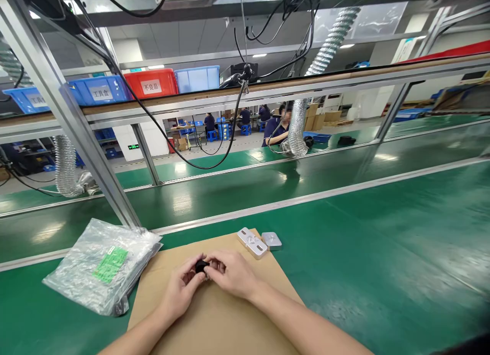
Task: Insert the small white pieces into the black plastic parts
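Observation:
Between my two hands is a small round black part (pixel 200 266), its exact kind too small to tell. My left hand (pixel 181 287) grips it from the left with thumb and fingers. From the right, the thumb and fingers of my right hand (pixel 234 274) are closed on its other side. Both hands are over a sheet of brown cardboard (pixel 229 324). Past my right hand, at the sheet's far corner, lies a silver metal block (pixel 252 243) with slots. Beside it is a smaller square silver block (pixel 271 240).
A clear plastic bag (pixel 80 263) with a green label lies left of the cardboard on the green bench (pixel 383 273). A metal post (pixel 88 130) rises behind it. A black cable (pixel 184 163) hangs ahead. Blue and red bins (pixel 151 83) line the shelf; a co-worker (pixel 273 130) sits opposite.

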Motion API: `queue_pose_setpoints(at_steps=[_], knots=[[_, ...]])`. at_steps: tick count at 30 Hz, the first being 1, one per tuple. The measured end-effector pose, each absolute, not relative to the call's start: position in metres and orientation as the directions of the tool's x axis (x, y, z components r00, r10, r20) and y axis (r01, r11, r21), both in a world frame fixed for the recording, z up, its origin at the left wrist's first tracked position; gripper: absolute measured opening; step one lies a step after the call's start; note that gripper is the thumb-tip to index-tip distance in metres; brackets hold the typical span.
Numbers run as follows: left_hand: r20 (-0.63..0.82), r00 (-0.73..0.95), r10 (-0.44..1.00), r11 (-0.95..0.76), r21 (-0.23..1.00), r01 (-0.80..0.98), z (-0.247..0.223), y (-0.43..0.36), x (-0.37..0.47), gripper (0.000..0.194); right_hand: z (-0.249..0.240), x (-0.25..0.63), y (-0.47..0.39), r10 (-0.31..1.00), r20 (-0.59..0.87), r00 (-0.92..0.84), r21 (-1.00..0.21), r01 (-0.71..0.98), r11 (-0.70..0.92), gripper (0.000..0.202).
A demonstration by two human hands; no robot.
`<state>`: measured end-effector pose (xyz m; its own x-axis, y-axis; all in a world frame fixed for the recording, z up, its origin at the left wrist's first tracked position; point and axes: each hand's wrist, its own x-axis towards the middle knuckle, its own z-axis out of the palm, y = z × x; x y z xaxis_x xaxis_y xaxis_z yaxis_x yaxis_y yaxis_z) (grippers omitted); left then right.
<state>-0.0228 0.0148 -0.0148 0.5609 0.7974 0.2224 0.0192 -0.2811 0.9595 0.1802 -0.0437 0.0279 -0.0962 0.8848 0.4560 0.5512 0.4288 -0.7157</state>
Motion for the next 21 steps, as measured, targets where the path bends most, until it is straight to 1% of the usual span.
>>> queue_pose_setpoints(at_steps=[2,5,7,10,13,21], knots=[[0.205,0.553,0.807,-0.242,0.970,-0.006,-0.017,0.014,-0.022,0.054,0.029,0.180,-0.044,0.914,0.397,-0.080,-0.744,0.555,0.372,0.020],[0.195,0.527,0.828,-0.202,0.978,-0.044,-0.019,0.012,-0.021,0.058,0.030,0.177,-0.045,0.932,0.346,-0.110,-0.745,0.572,0.343,0.014],[0.189,0.493,0.849,-0.209,0.978,-0.015,-0.019,0.012,-0.020,0.057,0.027,0.175,-0.045,0.937,0.332,-0.106,-0.753,0.569,0.331,0.011],[0.198,0.465,0.863,-0.266,0.960,0.086,-0.017,0.012,-0.020,0.051,0.021,0.174,-0.043,0.947,0.314,-0.065,-0.788,0.538,0.298,0.009],[0.246,0.472,0.846,-0.346,0.929,0.136,-0.014,0.011,-0.020,0.045,0.017,0.174,-0.041,0.951,0.307,-0.041,-0.808,0.516,0.284,0.009],[0.385,0.465,0.797,-0.512,0.839,0.184,-0.008,0.008,-0.019,0.032,0.026,0.174,-0.044,0.931,0.363,-0.040,-0.736,0.600,0.313,0.005]])
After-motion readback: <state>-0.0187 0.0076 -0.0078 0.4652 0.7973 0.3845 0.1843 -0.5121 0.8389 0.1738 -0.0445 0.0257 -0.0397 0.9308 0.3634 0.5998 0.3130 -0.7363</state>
